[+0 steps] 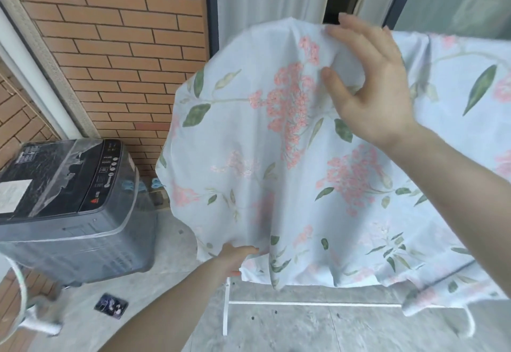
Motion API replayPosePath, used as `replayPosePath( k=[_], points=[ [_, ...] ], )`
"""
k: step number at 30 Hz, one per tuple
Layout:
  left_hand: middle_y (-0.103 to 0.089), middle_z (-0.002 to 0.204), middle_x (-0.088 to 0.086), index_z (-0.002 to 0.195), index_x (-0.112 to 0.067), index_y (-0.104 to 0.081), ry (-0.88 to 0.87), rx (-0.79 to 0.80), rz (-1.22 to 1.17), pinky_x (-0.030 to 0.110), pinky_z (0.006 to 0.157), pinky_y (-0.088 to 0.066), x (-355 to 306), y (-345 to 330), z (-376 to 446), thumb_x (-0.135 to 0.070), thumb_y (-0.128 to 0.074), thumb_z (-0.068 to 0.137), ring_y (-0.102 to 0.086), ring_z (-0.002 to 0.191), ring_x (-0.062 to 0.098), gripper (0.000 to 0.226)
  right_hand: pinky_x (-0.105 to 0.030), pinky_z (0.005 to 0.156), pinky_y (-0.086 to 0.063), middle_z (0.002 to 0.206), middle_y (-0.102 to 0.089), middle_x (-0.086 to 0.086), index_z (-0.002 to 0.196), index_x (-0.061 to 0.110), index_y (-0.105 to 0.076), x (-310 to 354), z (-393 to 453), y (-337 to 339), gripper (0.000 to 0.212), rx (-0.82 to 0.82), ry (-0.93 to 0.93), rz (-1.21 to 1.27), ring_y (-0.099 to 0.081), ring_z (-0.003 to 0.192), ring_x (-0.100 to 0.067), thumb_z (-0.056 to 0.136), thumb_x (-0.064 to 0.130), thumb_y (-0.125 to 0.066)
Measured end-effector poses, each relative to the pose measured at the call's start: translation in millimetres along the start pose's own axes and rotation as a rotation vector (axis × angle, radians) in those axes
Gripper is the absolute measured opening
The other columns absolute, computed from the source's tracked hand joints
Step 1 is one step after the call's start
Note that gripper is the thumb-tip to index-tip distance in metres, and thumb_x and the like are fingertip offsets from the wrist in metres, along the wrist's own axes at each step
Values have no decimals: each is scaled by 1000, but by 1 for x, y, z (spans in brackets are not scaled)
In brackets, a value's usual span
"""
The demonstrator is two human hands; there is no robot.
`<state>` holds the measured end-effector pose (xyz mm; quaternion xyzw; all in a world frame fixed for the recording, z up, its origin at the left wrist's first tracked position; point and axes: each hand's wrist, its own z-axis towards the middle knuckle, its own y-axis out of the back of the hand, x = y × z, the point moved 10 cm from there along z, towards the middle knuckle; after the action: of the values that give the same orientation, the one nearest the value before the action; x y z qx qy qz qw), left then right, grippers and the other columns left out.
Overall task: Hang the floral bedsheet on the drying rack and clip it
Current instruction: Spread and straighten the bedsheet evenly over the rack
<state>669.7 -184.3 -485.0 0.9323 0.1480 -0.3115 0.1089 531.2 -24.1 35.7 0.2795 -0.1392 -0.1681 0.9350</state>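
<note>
The floral bedsheet (276, 163), pale blue with pink flowers and green leaves, hangs draped over the top of a white drying rack (304, 303). Only the rack's lower bar and legs show below the cloth. My right hand (367, 80) is raised at the sheet's top edge, pinching a fold of fabric between thumb and fingers. My left hand (235, 257) is low, gripping the sheet's bottom left corner beside the rack's left leg. Blue clips (156, 184) lie on the floor by the wall, behind the sheet's left edge.
A dark washing machine (69, 207) wrapped in clear plastic stands at the left against a brick wall (110, 47). A small dark packet (110, 304) lies on the grey tiled floor. Glass doors and a curtain stand behind the rack.
</note>
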Motion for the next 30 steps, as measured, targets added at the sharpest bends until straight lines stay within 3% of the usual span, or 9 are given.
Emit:
replayPosePath(
  k=[3,6,9,12,15,21,24,27,30],
  points=[
    [-53,130,6,132,-12,-51,61,11,-97,33,81,-54,14,-17,15,-48,-90,50,-56,115,23,98,-45,117,-35,146,-52,-14,134,4,-63,-3,-35,12,37,-92,49,96,-47,139,-27,97,7,-64],
    [-56,119,4,111,-20,-67,87,59,-173,34,86,-52,22,-52,17,-41,-85,59,-56,107,23,59,-47,108,-43,132,-57,-15,124,3,-67,-25,-102,-3,32,-38,-55,223,-55,126,-30,92,1,-66],
    [-52,111,4,99,-17,-61,139,47,-338,34,81,-50,39,-87,21,-33,-70,55,-54,99,24,48,-42,102,-47,123,-62,0,120,12,-68,-62,-195,-47,31,214,-226,338,-59,119,-22,91,1,-66],
    [-54,129,8,112,-14,-58,162,-4,-421,38,84,-51,68,-112,37,-27,-65,62,-55,105,27,52,-30,89,-51,117,-59,23,122,39,-61,-120,-313,-101,43,553,-551,388,-60,109,-7,93,9,-70],
    [-54,121,7,97,-16,-57,187,-43,-447,44,98,-49,82,-144,42,-11,-58,87,-52,103,26,11,-23,79,-51,121,-60,21,118,46,-54,-181,-412,-135,40,832,-805,352,-62,98,1,93,19,-70],
    [-57,101,3,92,-26,-63,112,-90,-539,36,87,-40,75,-169,37,-24,-72,65,-49,98,22,29,-31,88,-49,118,-65,8,117,32,-53,-218,-479,-180,30,1067,-1098,379,-66,93,-12,94,22,-69],
    [-60,92,5,89,-23,-71,83,-221,-558,34,84,-40,88,-162,45,-23,-80,83,-51,94,23,11,-47,94,-55,110,-67,7,127,24,-57,-226,-503,-208,43,1091,-1256,443,-68,95,-20,89,37,-71],
    [-64,87,-1,87,-23,-74,50,-294,-521,28,77,-44,97,-157,54,-25,-72,96,-56,86,20,9,-40,78,-53,113,-61,-6,140,14,-50,-219,-524,-231,49,1099,-1454,500,-62,94,-28,98,32,-65],
    [-64,85,-5,93,-26,-72,73,-274,-589,21,62,-41,97,-154,63,-31,-77,86,-54,73,10,11,-42,84,-56,114,-58,-12,150,14,-41,-204,-544,-255,56,1139,-1544,488,-61,103,-33,102,37,-59]
  ],
)
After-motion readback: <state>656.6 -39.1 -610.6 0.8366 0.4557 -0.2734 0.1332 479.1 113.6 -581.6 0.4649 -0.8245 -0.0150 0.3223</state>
